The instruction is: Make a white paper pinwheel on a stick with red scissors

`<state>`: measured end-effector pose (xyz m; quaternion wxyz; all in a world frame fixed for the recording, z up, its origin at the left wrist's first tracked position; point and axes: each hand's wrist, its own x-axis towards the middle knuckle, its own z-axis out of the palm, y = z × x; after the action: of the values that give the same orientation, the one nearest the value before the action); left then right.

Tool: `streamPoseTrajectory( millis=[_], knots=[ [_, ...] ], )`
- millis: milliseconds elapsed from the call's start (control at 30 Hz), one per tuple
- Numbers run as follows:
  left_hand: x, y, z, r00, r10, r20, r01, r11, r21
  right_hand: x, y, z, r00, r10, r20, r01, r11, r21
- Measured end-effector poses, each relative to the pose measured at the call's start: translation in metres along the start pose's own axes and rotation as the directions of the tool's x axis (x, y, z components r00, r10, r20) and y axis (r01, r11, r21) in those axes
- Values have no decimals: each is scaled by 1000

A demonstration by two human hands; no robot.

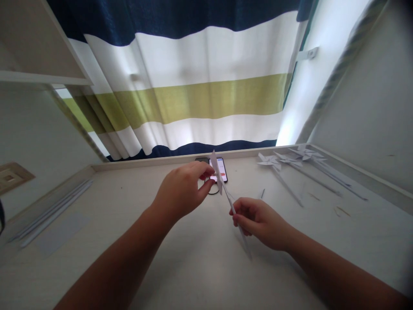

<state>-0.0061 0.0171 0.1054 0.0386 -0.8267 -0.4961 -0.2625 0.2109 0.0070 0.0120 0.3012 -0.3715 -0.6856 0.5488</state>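
Note:
A white paper pinwheel (pixel 214 160) is held up over the middle of the table, its head seen nearly edge-on. My left hand (pixel 182 187) has its thumb and fingers curled at the middle of the pinwheel's head from the left side; whatever sits between the fingertips is too small to make out. Lower down, my right hand (pixel 258 221) is closed around the rolled paper stick (pixel 229 197), which slants down to the right. Behind the pinwheel's head lies a lit phone (pixel 222 168), partly covered by it.
Several finished paper pinwheels (pixel 270 161) lie at the right of the white table (pixel 180 267), near small yellowish sticks (pixel 342 211). Rolled paper sticks (pixel 58 211) and a paper sheet (pixel 64 232) lie at the left. A striped curtain (pixel 193 101) hangs behind the table's raised back edge.

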Motion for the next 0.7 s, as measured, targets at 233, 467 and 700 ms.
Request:
streamPoseTrajectory(
  millis=[233,467,700],
  knots=[
    [2,-4,3,1000,-5,14,5,1000,27,-3,0,0,1000,-20,10,21,995,-95],
    [1,0,2,998,24,57,-21,998,-60,-3,-1,-1,999,-35,-3,34,978,-205],
    [2,3,0,997,27,69,-21,995,-93,-5,-7,0,993,-116,-33,97,930,-355]
  ],
)
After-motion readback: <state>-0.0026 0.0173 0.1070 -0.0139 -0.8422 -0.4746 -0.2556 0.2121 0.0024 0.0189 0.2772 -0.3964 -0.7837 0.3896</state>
